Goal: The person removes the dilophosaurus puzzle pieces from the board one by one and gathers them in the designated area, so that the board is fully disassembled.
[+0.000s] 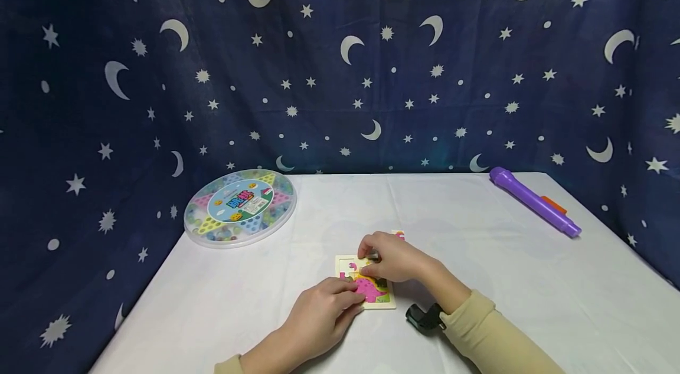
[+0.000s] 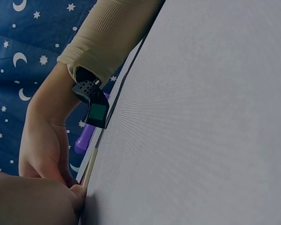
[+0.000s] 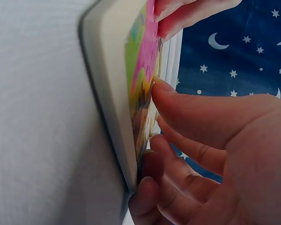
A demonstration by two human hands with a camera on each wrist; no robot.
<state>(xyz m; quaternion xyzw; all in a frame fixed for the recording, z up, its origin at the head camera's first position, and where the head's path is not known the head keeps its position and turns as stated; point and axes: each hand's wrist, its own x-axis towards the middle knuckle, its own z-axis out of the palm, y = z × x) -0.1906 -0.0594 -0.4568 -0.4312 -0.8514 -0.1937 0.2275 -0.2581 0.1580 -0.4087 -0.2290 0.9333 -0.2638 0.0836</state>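
Note:
A small wooden jigsaw puzzle (image 1: 379, 305) with a pink dinosaur picture lies flat on the white table. My left hand (image 1: 323, 312) rests at its lower left, with fingertips pressing on the pink dinosaur. Over the upper right part, my right hand (image 1: 395, 257) has its thumb and fingers bent round a small puzzle piece (image 3: 153, 115), mostly hidden by the fingers. In the right wrist view, the thumb tip touches the picture and other fingers lie at the board's edge. Another pink puzzle piece (image 1: 399, 235) lies just beyond the right hand.
A round clear-lidded box of marbles and a star board (image 1: 241, 209) sits at the back left. A purple toy microphone (image 1: 533, 202) lies at the back right. Behind the table hangs a dark blue curtain (image 1: 319, 55) with moons and stars. A black wrist camera (image 1: 425, 319) is on the right wrist.

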